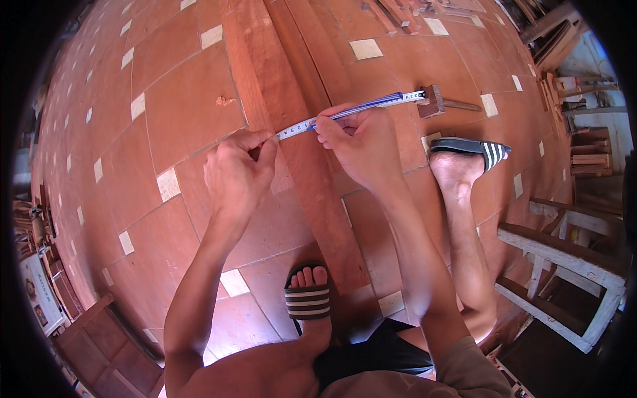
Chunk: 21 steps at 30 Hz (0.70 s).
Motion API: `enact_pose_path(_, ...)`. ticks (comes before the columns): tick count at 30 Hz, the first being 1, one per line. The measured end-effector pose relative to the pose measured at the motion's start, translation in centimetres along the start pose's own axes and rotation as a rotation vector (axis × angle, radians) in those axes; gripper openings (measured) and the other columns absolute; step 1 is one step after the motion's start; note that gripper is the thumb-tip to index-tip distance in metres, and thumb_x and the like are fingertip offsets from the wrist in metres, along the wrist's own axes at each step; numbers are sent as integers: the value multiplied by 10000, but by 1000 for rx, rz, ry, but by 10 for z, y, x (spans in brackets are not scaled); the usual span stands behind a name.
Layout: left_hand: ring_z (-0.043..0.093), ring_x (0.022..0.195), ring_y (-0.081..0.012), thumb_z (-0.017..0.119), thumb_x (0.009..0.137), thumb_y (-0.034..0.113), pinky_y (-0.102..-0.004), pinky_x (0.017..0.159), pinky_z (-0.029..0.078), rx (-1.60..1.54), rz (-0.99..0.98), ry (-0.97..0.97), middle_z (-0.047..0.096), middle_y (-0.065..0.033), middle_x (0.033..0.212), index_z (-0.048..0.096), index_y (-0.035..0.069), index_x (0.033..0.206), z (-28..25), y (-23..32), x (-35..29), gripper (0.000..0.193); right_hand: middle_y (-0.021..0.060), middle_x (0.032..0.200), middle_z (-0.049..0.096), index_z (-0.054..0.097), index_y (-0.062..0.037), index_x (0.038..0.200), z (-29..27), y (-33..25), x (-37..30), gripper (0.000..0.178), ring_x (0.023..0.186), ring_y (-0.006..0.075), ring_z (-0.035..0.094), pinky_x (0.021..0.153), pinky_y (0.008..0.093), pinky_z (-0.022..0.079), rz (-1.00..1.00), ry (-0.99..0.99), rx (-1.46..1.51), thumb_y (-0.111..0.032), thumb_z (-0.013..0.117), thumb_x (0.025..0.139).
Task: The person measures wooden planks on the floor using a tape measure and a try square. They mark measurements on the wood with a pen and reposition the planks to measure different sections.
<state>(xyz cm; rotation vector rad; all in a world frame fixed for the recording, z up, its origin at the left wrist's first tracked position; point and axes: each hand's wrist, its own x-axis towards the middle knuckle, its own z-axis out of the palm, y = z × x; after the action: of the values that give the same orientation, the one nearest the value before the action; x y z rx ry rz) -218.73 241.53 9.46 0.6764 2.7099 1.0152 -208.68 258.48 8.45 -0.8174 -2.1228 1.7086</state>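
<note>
Head view, looking straight down: both bare forearms rising from the lower edge and meeting over a long reddish wooden plank [312, 172] laid on the tiled floor [166, 113]. Left hand [237, 171] curled into a loose fist, knuckles up, thumb and forefinger pinched on the near end of a white and blue try-square blade [352, 111] pressed down across the plank. Right hand [358, 142] closed too, wrist bent, fingertips pinning the blade just beside the left hand; whether a pencil sits in that grip, cannot tell. Square lying crosswise on the plank, its wooden stock [432, 101] hanging off the right edge, well apart from both hands. Left foot in a striped sandal [308, 300] planted on the floor against the plank's near end; right foot [458, 166] in a matching sandal set beside the plank on the right, near the stock. Worn white wooden frame [564, 265] standing at the right rim, more timber pieces [590, 152] stacked beyond it, dark wooden panels [106, 351] at lower left. No containers in sight worth telling.
</note>
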Motion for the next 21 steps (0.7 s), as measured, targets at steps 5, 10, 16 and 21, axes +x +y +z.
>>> enact_pose_path(5,708,680,-296,773,905,200,-422,660,549,-3,13,8,725,-103,738,827,75,922,0,0,-1,137,110,848,770,759,78,1030,1,1,2,175,741,106,704,653,234,559,0,-16,6,-86,746,971)
enact_pose_path(10,713,681,-292,770,902,189,-421,658,549,-11,30,14,727,-102,741,827,76,912,0,0,-1,127,108,854,771,762,79,1022,2,3,1,171,744,108,703,654,237,563,-13,9,35,-84,749,970)
enact_pose_path(16,617,572,-156,773,937,164,-336,583,484,-29,94,34,687,-95,673,817,15,967,4,-8,0,158,100,875,769,755,72,1049,3,7,-1,165,764,107,703,673,241,568,17,9,70,-73,747,971)
enact_pose_path(21,611,574,-146,776,938,160,-332,574,475,-29,100,28,681,-96,674,818,11,977,3,-8,0,160,69,844,747,745,60,1029,4,5,1,135,762,102,688,681,244,556,-58,-20,42,-65,735,979)
